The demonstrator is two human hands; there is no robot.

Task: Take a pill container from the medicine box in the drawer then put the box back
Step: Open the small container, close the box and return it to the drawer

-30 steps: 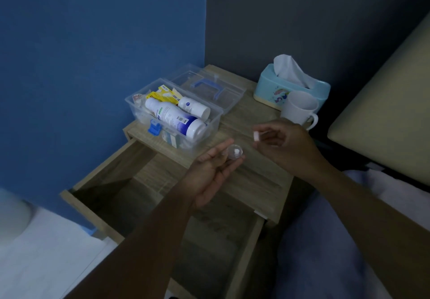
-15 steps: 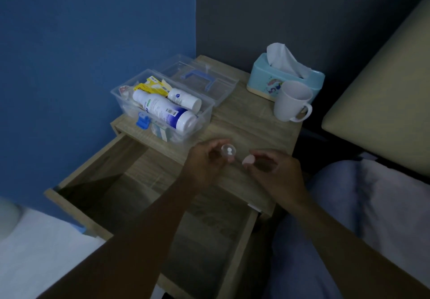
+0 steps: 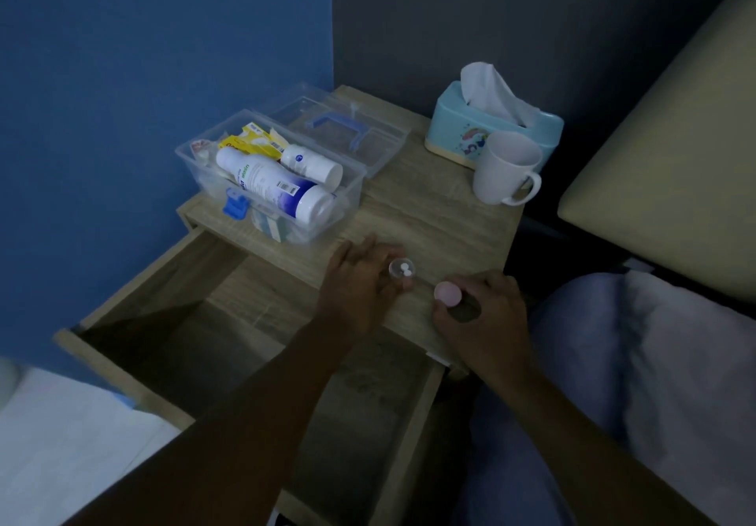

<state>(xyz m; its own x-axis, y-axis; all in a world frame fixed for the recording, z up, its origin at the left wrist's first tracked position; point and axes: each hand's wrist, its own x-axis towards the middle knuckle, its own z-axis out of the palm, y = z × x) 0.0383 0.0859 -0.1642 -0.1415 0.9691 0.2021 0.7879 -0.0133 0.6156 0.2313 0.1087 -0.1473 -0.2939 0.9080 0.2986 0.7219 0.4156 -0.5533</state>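
Observation:
A small clear pill container [image 3: 402, 270] with two white pills inside rests on the nightstand top [image 3: 446, 222], held between the fingers of my left hand [image 3: 360, 284]. My right hand [image 3: 482, 312] pinches its pink cap [image 3: 448, 294] just to the right, low over the wood. The clear medicine box [image 3: 347, 198] stands open at the nightstand's left, holding white bottles and yellow packets. Its lid [image 3: 380, 132] with a blue handle lies flipped back behind it. The drawer [image 3: 212, 321] below is pulled open and looks bare inside.
A white mug [image 3: 505, 167] and a teal tissue box [image 3: 491, 128] stand at the back right of the nightstand. A blue wall is at the left, a dark wall behind. A bed with pale bedding [image 3: 654, 362] lies to the right.
Both hands have come down from the air to the nightstand's front edge. The open container moved from my upturned left palm to the wood. My right fingers now show a pink cap.

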